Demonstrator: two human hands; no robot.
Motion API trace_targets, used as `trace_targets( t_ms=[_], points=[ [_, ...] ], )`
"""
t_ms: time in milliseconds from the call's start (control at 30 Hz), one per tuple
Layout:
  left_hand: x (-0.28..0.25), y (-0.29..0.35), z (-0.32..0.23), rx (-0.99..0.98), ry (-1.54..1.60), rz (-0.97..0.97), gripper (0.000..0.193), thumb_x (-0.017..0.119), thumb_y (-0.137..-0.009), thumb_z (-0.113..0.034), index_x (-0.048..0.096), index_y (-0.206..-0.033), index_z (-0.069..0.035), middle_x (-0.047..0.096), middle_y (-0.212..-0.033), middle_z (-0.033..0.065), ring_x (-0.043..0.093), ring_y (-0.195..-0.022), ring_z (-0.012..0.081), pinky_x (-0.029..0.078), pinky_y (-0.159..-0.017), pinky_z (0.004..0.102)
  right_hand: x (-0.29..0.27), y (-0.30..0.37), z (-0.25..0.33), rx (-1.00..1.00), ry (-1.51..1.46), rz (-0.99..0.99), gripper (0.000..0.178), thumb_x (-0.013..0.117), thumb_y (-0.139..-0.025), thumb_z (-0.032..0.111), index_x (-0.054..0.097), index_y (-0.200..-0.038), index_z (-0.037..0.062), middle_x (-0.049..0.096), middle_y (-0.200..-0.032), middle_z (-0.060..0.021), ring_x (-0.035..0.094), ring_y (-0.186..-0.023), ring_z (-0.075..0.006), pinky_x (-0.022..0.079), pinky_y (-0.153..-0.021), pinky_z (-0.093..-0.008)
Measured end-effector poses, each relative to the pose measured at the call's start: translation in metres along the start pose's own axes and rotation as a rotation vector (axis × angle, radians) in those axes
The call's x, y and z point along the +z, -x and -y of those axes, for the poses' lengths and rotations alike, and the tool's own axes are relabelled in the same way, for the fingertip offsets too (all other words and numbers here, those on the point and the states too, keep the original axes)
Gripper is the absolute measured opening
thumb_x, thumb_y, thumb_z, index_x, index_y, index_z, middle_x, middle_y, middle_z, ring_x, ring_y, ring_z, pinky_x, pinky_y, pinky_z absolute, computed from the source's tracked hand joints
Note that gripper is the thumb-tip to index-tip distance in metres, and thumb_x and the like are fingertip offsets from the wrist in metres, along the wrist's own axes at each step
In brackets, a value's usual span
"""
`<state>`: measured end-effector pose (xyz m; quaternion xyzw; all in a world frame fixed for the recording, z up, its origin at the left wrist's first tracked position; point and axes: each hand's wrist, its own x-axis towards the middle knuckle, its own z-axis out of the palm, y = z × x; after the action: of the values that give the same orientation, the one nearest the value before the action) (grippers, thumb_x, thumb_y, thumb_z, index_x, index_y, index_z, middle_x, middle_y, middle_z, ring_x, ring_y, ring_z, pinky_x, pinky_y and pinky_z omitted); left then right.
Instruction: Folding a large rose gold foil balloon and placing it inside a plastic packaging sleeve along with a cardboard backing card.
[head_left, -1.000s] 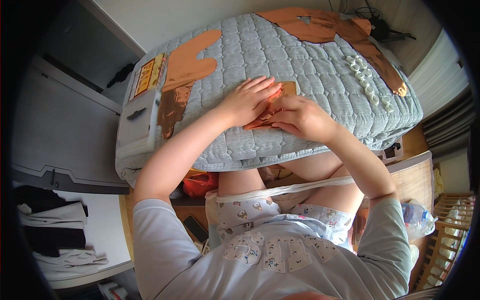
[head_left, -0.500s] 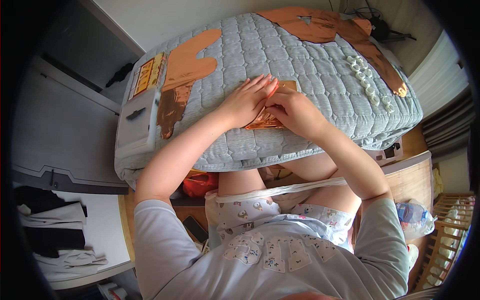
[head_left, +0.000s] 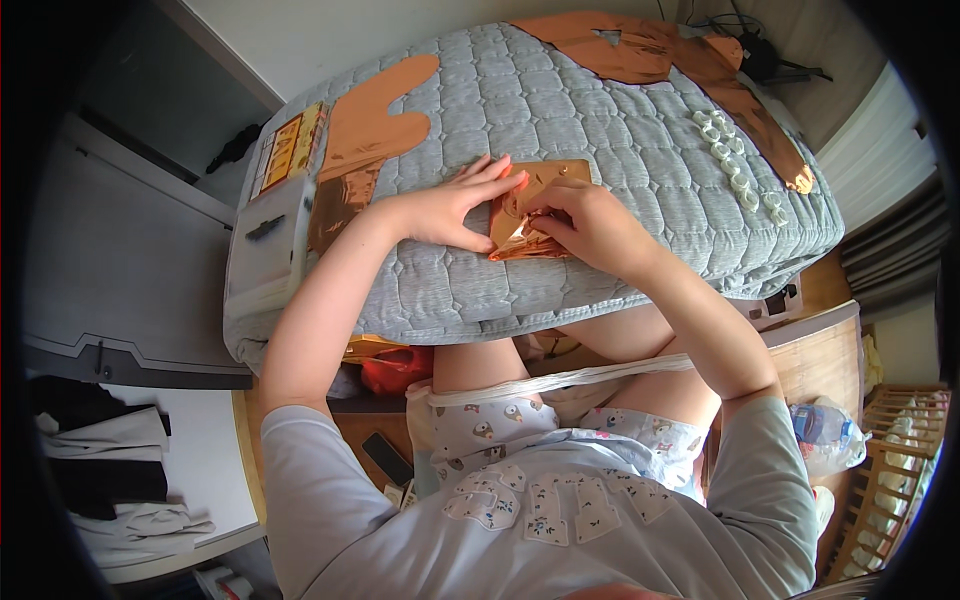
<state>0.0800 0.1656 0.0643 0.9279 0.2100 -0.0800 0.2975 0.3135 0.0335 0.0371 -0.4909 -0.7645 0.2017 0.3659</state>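
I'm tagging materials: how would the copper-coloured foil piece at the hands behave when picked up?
The copper-coloured foil piece is probably floppy, given its creases; likely light, as it looks thin; perhaps slippery, judging by its shine.

Can make out large printed characters on the package (head_left: 288, 150) at the far left of the mattress (head_left: 470, 120), set on a yellow-orange panel framed in red. Cannot read the finer marks around that panel: too small and bent by the lens. Can also see big patch letters (head_left: 556, 505) across the front of the grey shirt (head_left: 420, 545), cut from pale floral cloth with outlined edges and sewn in a row. Can spot blue on the bottle (head_left: 815, 425) at the right, too small for telling label from plastic. Cannot tell print from object in the dark mark (head_left: 265, 229) on the pale pack (head_left: 262, 268), just nearer than the package
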Motion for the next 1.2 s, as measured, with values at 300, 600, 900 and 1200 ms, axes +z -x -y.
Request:
trace_targets(
  t_ms=[300,600,900,1200],
  points=[
    [0.000,0.000,0.001,0.003,-0.018,0.028,0.114,0.086,-0.077,-0.027,0.014,-0.166,-0.033,-0.003,-0.174,0.0122,-0.007,-0.159,0.0332,0.014,-0.127,0.0510,0.000,0.000,-0.002,-0.075,-0.042,0.003,0.017,0.071,-0.088,0.003,0.072,-0.105,0.0009,0.072,-0.104,-0.0140,0.070,-0.092,-0.0304,0.055,-0.085,-0.0373],
    [0.002,0.001,0.001,0.020,-0.033,0.006,0.112,0.082,-0.078,-0.022,0.014,-0.166,-0.033,-0.002,-0.174,0.0123,-0.006,-0.160,0.0340,0.014,-0.127,0.0510,0.003,-0.003,-0.001,0.043,-0.067,-0.004,0.010,0.074,-0.085,0.003,0.073,-0.093,-0.0010,0.074,-0.088,-0.0138,0.071,-0.080,-0.0283,0.055,-0.074,-0.0363],
    [0.026,0.020,-0.016,0.157,-0.241,-0.360,0.084,0.078,-0.081,-0.021,0.041,-0.157,-0.023,0.016,-0.172,0.0110,0.013,-0.158,0.0333,0.016,-0.127,0.0543,0.005,-0.006,-0.008,0.032,0.004,0.000,0.009,0.074,-0.083,0.006,0.073,-0.091,0.0010,0.073,-0.085,-0.0142,0.070,-0.077,-0.0292,0.055,-0.071,-0.0376],
    [0.074,0.055,-0.036,0.098,-0.339,-0.736,0.012,0.076,-0.087,-0.018,0.077,-0.097,-0.013,0.076,-0.102,0.0001,0.070,-0.104,0.0180,0.045,-0.112,0.0520,0.006,-0.004,-0.010,0.020,-0.049,-0.008,0.010,0.075,-0.083,0.005,0.073,-0.092,0.0004,0.074,-0.086,-0.0136,0.071,-0.077,-0.0282,0.055,-0.071,-0.0362]
  ],
)
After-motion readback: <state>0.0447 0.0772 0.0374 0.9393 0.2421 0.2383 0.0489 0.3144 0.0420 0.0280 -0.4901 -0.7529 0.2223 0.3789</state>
